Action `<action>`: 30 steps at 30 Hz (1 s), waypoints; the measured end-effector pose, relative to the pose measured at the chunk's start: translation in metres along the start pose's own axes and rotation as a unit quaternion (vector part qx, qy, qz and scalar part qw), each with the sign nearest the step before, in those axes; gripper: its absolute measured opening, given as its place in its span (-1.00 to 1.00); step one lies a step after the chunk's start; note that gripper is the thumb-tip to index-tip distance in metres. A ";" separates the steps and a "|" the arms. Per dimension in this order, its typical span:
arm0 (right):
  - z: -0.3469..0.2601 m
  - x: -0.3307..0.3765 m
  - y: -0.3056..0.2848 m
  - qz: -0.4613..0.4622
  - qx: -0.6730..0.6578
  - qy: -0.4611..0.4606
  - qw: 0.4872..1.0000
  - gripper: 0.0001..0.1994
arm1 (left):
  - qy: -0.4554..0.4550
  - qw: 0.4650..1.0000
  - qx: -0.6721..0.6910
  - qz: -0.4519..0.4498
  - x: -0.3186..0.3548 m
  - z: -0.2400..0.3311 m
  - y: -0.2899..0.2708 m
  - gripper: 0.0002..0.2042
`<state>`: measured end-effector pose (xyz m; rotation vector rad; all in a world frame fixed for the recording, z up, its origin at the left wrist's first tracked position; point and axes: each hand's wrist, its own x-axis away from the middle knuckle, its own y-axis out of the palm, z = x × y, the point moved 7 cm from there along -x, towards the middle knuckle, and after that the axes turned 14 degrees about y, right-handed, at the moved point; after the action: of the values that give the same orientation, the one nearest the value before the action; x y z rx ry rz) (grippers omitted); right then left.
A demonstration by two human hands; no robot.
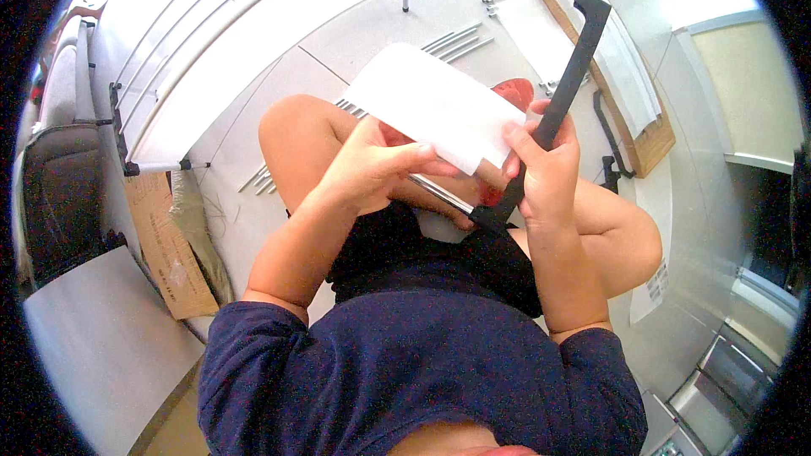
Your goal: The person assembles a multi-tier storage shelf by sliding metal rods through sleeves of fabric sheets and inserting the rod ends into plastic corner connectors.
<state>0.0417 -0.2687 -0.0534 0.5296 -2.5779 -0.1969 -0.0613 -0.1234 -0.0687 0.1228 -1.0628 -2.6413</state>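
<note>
White sheet and black bar in the hands, above a pale tiled floor

The left grip [384, 165] pinches the white sheet [443, 101] at its near edge, and the right grip [547, 160] is closed around the black bar [574, 67], with its thumb by the sheet's corner. Both things are above the crossed legs [304, 139]. On the floor [372, 29] lie metal tubes [460, 42]; at left stands a white shelf [245, 59], near some brown cardboard [165, 236].
</note>
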 end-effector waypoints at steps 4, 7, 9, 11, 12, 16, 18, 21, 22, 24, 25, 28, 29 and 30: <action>-0.001 0.006 0.005 -0.010 0.021 -0.027 0.999 -0.62 | 0.000 0.998 0.047 0.035 0.005 -0.018 0.003 -0.51; -0.007 0.011 0.005 0.004 0.057 -0.040 0.998 -0.61 | -0.068 0.995 0.040 0.061 0.006 -0.022 0.003 -0.52; -0.009 0.014 0.005 0.012 0.079 -0.054 0.995 -0.60 | -0.068 0.991 0.050 0.102 0.009 -0.030 -0.001 -0.54; -0.011 0.019 0.007 0.010 0.095 -0.073 0.993 -0.59 | -0.059 0.988 0.058 0.130 0.010 -0.035 0.002 -0.55; -0.012 0.021 0.007 0.013 0.100 -0.076 0.992 -0.59 | -0.052 0.987 0.063 0.136 0.008 -0.036 0.006 -0.56; -0.014 0.026 0.009 0.008 0.109 -0.083 0.991 -0.57 | -0.030 0.982 0.074 0.172 0.008 -0.041 0.006 -0.58; -0.012 0.027 0.009 0.002 0.108 -0.081 0.991 -0.57 | -0.029 0.982 0.067 0.174 0.009 -0.040 0.006 -0.58; -0.011 0.027 0.009 0.000 0.104 -0.081 0.991 -0.58 | -0.024 0.983 0.071 0.166 0.009 -0.042 0.004 -0.57; -0.011 0.027 0.009 -0.001 0.102 -0.088 0.991 -0.59 | -0.022 0.984 0.074 0.161 0.009 -0.043 0.004 -0.56; -0.013 0.027 0.007 0.006 0.101 -0.100 0.990 -0.61 | -0.040 0.985 0.100 0.136 0.009 -0.039 0.011 -0.56; -0.015 0.025 0.005 0.013 0.102 -0.105 0.989 -0.62 | -0.050 0.985 0.112 0.123 0.009 -0.037 0.013 -0.56; -0.025 0.018 -0.003 0.020 0.060 -0.119 0.991 -0.74 | -0.058 0.977 0.176 0.106 0.012 -0.034 0.011 -0.58; -0.030 0.013 -0.013 0.027 0.045 -0.101 0.994 -0.74 | -0.045 0.977 0.168 0.127 0.012 -0.032 0.006 -0.59; -0.037 0.008 -0.027 0.034 0.031 -0.085 0.995 -0.74 | -0.033 0.976 0.161 0.146 0.011 -0.030 0.002 -0.59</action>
<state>0.0627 -0.2980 -0.0246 0.4633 -2.7709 -0.1447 -0.0655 -0.1474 -0.0888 -0.0520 -1.4068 -2.2120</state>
